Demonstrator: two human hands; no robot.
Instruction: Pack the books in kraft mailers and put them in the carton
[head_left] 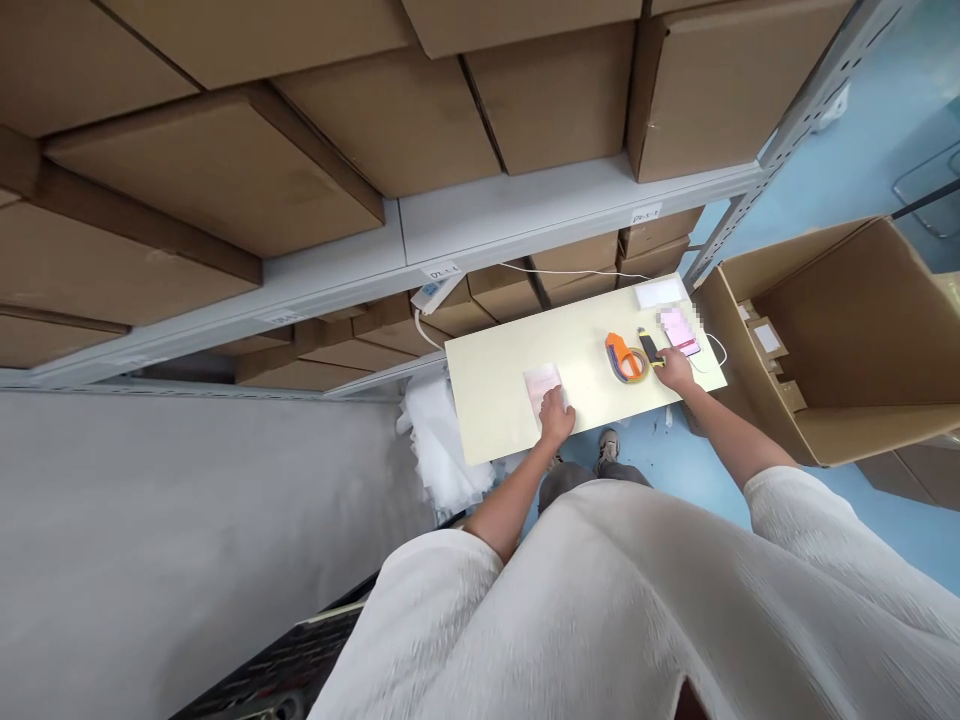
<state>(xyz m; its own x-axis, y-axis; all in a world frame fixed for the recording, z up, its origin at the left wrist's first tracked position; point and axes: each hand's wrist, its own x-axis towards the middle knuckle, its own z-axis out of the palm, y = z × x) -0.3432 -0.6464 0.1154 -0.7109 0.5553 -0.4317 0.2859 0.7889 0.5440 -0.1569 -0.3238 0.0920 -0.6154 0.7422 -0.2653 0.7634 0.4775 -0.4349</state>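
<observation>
My left hand (556,413) rests on a pale pinkish packet (541,383) lying flat on the narrow cream table (491,390), its fingers over the packet's right part. Further right, my right hand (675,369) has its fingertips at the lower end of a black and yellow cutter (650,347), the fingers bent around that end. Just left of the cutter lies an orange tape dispenser (619,352) with a roll of tape. Beyond my right hand are a phone with a pink screen (681,331) and a white box (660,292).
Shelves (517,205) with brown cartons (337,110) rise behind the table. A power strip (438,291) hangs at its back left, with white wrapping (442,440) below. A large open carton (847,340) holding small boxes stands on the right. A white cable runs behind the table.
</observation>
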